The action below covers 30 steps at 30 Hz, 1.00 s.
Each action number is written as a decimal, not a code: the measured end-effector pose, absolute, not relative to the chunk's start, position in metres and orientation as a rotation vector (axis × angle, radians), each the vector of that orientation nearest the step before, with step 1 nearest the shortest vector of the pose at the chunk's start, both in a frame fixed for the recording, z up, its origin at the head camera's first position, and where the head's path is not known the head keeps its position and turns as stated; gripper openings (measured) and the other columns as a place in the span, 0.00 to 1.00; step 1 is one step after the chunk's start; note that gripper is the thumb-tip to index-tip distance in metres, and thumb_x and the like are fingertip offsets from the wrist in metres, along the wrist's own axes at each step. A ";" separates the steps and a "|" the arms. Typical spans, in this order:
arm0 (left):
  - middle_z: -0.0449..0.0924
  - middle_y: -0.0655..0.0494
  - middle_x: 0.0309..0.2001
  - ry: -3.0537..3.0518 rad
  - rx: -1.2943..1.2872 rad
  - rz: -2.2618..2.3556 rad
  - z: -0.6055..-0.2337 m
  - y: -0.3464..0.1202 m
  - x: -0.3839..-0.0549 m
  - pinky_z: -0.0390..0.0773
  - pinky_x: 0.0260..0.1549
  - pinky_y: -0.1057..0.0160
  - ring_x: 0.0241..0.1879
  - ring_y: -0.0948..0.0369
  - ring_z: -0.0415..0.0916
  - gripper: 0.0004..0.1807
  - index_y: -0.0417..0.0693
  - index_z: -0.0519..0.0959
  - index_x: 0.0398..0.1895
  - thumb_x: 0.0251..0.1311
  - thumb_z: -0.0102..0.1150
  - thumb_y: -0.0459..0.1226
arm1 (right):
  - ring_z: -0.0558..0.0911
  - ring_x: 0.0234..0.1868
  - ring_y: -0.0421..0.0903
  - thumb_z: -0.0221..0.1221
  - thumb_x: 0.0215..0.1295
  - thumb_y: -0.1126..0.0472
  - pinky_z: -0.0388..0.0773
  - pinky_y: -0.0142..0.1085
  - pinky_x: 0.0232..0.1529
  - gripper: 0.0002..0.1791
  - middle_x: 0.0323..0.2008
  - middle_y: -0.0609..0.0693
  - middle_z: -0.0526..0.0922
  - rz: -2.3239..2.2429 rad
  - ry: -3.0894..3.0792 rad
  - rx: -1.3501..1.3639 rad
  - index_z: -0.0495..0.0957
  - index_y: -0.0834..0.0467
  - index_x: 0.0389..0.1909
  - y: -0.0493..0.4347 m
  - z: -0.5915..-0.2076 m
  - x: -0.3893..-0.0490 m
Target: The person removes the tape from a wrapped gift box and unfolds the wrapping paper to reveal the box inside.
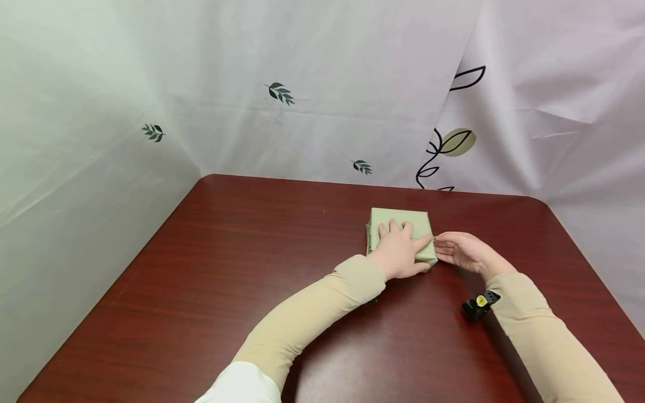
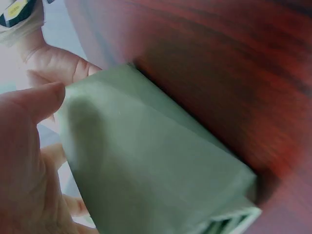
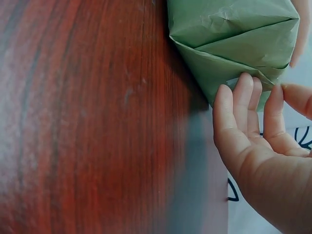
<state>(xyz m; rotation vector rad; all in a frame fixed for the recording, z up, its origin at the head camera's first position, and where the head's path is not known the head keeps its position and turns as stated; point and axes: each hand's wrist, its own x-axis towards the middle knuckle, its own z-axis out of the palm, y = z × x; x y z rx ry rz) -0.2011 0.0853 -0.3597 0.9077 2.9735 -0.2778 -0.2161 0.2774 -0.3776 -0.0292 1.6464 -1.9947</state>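
A box wrapped in pale green paper [image 1: 398,217] lies toward the back right of the table. My left hand [image 1: 398,252] rests on its top face with the fingers spread. In the left wrist view, the left thumb [image 2: 46,100] lies along the near edge of the package. My right hand [image 1: 461,251] is at the right side of the box, palm toward it. The right wrist view shows its fingertips [image 3: 243,83] pressing lightly against the folded paper end [image 3: 239,48], where creased flaps overlap.
The dark red wooden table [image 1: 242,240] extends under both arms. Behind it hangs a white curtain [image 1: 327,129] with leaf prints. A black strap device [image 1: 476,306] sits on the right wrist.
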 end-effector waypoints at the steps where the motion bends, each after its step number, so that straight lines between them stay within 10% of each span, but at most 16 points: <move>1: 0.56 0.51 0.68 2.978 0.905 -0.331 -0.360 0.087 -0.200 0.60 0.59 0.42 0.67 0.42 0.55 0.36 0.80 0.49 0.72 0.59 0.38 0.69 | 0.81 0.38 0.35 0.39 0.73 0.67 0.78 0.28 0.42 0.23 0.34 0.42 0.83 -1.999 1.644 -0.031 0.81 0.51 0.27 0.277 -0.378 -0.216; 30: 0.57 0.51 0.66 3.085 0.788 -0.561 -0.370 0.104 -0.193 0.62 0.58 0.42 0.66 0.42 0.58 0.33 0.87 0.48 0.69 0.59 0.40 0.68 | 0.77 0.28 0.32 0.48 0.69 0.62 0.76 0.26 0.32 0.13 0.27 0.38 0.80 -1.599 2.176 0.119 0.80 0.52 0.29 0.305 -0.388 -0.209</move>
